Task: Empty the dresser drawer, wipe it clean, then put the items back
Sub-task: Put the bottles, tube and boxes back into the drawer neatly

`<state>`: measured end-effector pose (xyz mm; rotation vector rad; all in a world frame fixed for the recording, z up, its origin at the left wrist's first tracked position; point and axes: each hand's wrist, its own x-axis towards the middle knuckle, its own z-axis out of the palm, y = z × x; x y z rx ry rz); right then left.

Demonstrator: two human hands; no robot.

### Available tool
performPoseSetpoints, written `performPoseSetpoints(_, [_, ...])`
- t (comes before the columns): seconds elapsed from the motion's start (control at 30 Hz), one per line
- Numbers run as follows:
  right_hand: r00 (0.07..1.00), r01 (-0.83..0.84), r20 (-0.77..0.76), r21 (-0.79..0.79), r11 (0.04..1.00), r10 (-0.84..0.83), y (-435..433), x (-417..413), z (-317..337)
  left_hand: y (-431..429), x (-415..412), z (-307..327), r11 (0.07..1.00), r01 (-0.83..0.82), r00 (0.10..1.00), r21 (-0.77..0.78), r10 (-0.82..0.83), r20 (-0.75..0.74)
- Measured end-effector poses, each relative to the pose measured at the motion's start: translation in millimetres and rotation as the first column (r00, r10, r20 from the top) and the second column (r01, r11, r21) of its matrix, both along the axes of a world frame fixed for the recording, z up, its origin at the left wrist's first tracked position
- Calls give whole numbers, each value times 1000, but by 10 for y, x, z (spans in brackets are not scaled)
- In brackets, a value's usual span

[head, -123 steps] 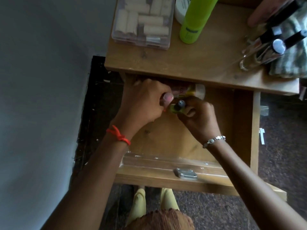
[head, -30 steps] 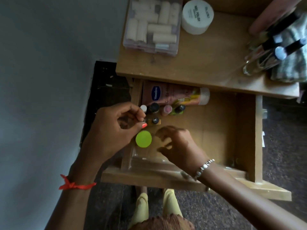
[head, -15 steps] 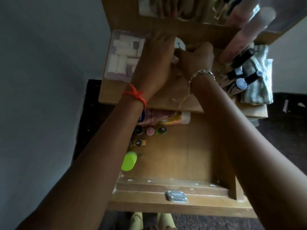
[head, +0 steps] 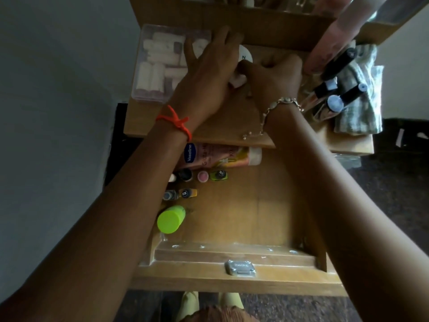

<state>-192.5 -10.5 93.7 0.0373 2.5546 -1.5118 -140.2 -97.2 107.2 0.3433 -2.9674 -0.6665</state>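
The dresser drawer [head: 232, 259] is pulled open below me. Along its back left lie a pink Vaseline tube [head: 216, 156], several small nail polish bottles [head: 202, 176] and a lime-green bottle [head: 170, 218]. Both hands are up on the dresser top [head: 232, 122]. My left hand [head: 209, 73] covers a white round jar [head: 245, 55] from the left, and my right hand [head: 274, 75] curls against it from the right. The jar is mostly hidden under the hands.
A clear box of rollers [head: 160, 63] sits at the top's back left, touching my left hand. Black-capped bottles [head: 334, 94], a tall pink bottle [head: 329, 43] and a checked cloth [head: 362, 101] crowd the right. The drawer's right half shows bare wood.
Both hands left the drawer and rose to the white jar on the dresser top. The green bottle stays in the drawer's left side. In the last half second little moved.
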Motion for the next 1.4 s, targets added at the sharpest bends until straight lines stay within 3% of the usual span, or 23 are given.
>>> performPoseSetpoints(0.2, [976, -16, 206, -255, 967, 71, 424, 456, 284, 224, 447, 146, 986, 81, 994, 144, -68, -90])
performPoseSetpoints(0.3, [890, -101, 393, -329, 939, 233, 823, 757, 405, 348, 805, 244, 940, 114, 989, 320, -136, 48])
performPoseSetpoints(0.43, [677, -186, 654, -289, 939, 336, 1152, 1088, 248, 286, 1285, 209, 852, 43, 989, 522, -111, 100])
performPoseSetpoints(0.5, [622, -162, 729, -238, 958, 286, 1151, 1210, 45, 229, 1459, 149, 847, -17, 995, 532, -36, 88])
performPoseSetpoints(0.6, [559, -203, 781, -194, 960, 276, 1043, 1332, -276, 286, 1603, 70, 850, -1, 991, 527, -69, 114])
performPoseSetpoints(0.73, [621, -316, 727, -112, 942, 294, 879, 1402, -513, 403, 1740, -70, 838, 54, 973, 543, -166, 160])
performPoseSetpoints(0.9, [749, -317, 617, 15, 948, 241, 801, 1423, -736, 445, 1843, -174, 866, 43, 971, 499, -155, 185])
performPoseSetpoints(1.2, [823, -319, 514, 63, 946, 243, 856, 1502, -775, 583, 1813, -198, 867, 40, 983, 496, -123, 136])
performPoseSetpoints(1.3, [874, -171, 471, 64, 983, 121, 997, 1377, -614, 666, 1694, -139, 861, 65, 996, 505, -90, 26])
performPoseSetpoints(1.4, [972, 29, 232, 19, 999, -33, 1202, 1179, -277, 766, 1467, -92, 860, 43, 995, 509, 11, -102])
